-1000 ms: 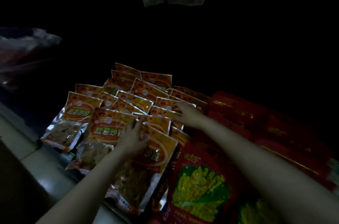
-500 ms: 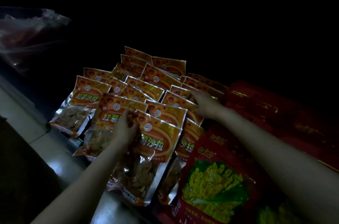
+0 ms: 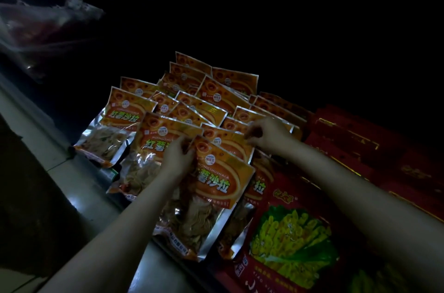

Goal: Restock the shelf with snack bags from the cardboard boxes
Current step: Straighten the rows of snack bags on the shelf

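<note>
Your left hand pinches the top left corner of the front orange bag, and your right hand curls its fingers on the top edge of a bag just behind it. Many orange bags already lie overlapped in rows on the shelf, so stocking looks well along; no boxes show, so what remains is unclear. The bags lie flat, long axis front to back, tops pointing away from you, with red bags just right.

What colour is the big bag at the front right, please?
The big bag is red with yellow snacks pictured, seen in the head view.
</note>
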